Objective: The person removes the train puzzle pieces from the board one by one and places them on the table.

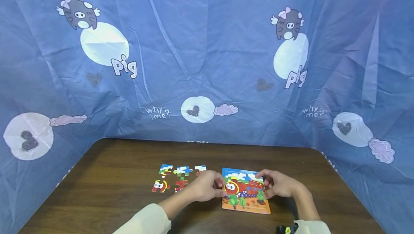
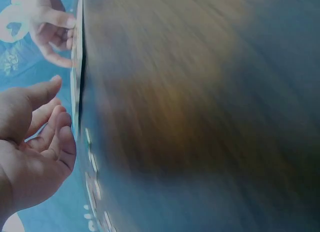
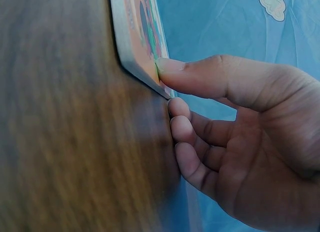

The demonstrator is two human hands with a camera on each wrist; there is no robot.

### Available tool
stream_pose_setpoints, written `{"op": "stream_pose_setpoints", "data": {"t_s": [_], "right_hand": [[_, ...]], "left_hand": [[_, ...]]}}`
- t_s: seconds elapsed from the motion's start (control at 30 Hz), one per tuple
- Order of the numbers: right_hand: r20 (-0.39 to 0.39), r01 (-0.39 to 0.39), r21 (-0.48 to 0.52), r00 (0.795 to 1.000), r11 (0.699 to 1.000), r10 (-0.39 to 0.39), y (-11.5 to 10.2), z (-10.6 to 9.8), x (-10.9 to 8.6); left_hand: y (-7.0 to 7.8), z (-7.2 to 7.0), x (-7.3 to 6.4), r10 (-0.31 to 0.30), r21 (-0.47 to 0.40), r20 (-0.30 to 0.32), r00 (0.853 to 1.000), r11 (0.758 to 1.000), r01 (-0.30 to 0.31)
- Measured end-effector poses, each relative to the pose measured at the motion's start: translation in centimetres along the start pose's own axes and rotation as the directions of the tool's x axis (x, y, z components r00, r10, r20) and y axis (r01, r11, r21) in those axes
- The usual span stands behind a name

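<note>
A square picture puzzle board (image 1: 245,207) with a red cartoon train lies on the table between both hands. My right hand (image 1: 283,185) grips its right side; in the right wrist view the thumb (image 3: 200,79) presses on the board's edge (image 3: 135,56) and the other fingers curl beside it. At the left edge is my left hand (image 1: 205,186), fingers loosely bent; in the left wrist view, a small gap shows between its thumb and the board (image 2: 78,51). Several loose puzzle pieces (image 1: 182,170) lie left of the board, some partly hidden behind the left hand.
The dark wooden table (image 1: 129,158) has its far edge against a blue cloth backdrop (image 1: 207,65) printed with pigs, hearts and clouds. That cloth also hangs along both sides. A black watch-like band (image 1: 286,229) is at the right wrist.
</note>
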State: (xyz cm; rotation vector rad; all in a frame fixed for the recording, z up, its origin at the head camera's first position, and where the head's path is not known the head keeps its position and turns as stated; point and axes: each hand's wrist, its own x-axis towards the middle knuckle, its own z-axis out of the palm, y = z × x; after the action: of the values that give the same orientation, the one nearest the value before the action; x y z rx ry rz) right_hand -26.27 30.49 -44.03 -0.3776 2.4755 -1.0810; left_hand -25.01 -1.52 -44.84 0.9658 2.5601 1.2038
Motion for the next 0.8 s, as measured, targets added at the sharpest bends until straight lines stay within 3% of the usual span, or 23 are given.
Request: {"op": "stream_pose_setpoints", "data": {"t_s": [0.3, 0.53, 0.8], "right_hand": [[0.003, 0.009, -0.009, 1.0, 1.0, -0.009, 0.0, 0.0, -0.1], [0.0, 0.012, -0.012, 1.0, 1.0, -0.012, 0.0, 0.1, 0.1], [0.007, 0.02, -0.004, 1.0, 1.0, -0.02, 0.0, 0.0, 0.0]], "left_hand": [[1.1, 1.6, 1.6, -0.032, 0.021, 0.08, 0.996, 0.999, 0.03], [1.3, 2.3, 2.1, -0.029, 0.171, 0.098, 0.995, 0.985, 0.012], [1.3, 2.2, 2.5, -0.075, 0.146, 0.121, 0.99, 0.988, 0.057]]}}
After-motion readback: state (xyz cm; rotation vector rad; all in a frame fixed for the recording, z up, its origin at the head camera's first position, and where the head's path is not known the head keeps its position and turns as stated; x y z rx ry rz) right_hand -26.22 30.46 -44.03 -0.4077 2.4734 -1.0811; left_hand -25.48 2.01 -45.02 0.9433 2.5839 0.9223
